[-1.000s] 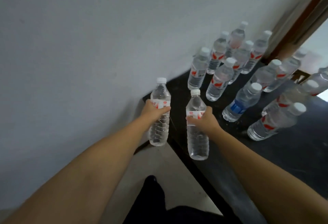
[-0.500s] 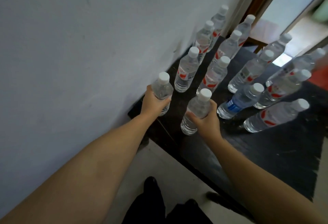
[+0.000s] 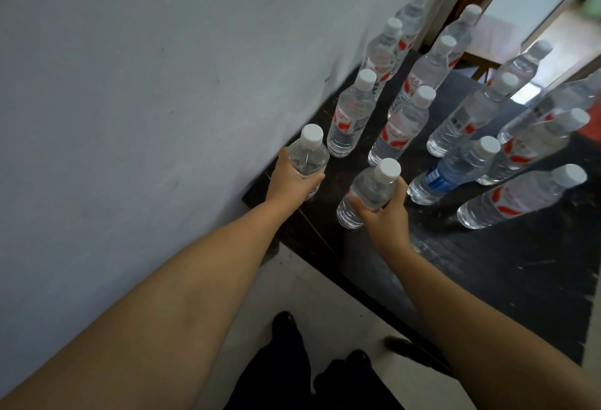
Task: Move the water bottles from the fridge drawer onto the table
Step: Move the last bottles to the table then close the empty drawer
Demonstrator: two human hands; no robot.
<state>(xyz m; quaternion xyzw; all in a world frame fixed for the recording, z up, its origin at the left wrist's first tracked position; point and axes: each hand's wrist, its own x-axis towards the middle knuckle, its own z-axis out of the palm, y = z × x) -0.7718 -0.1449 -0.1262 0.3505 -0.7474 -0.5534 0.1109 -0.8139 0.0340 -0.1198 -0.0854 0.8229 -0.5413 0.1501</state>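
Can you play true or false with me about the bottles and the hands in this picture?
1. Each hand holds a bottle. True: the left hand and the right hand each grip one.
2. The table is white. False: it is dark, nearly black.
3. One standing bottle has a blue label. True.
4. The caps are red. False: the caps are white.
5. All the bottles lie on their sides. False: they stand upright.

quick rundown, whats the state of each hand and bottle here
left hand: grips a bottle near the wall
left bottle: upright, capped, over the table corner
right hand: grips a second bottle
right bottle: capped, base at the table
blue-label bottle: standing, capped
red-label bottles: standing, capped
table: dark, scuffed
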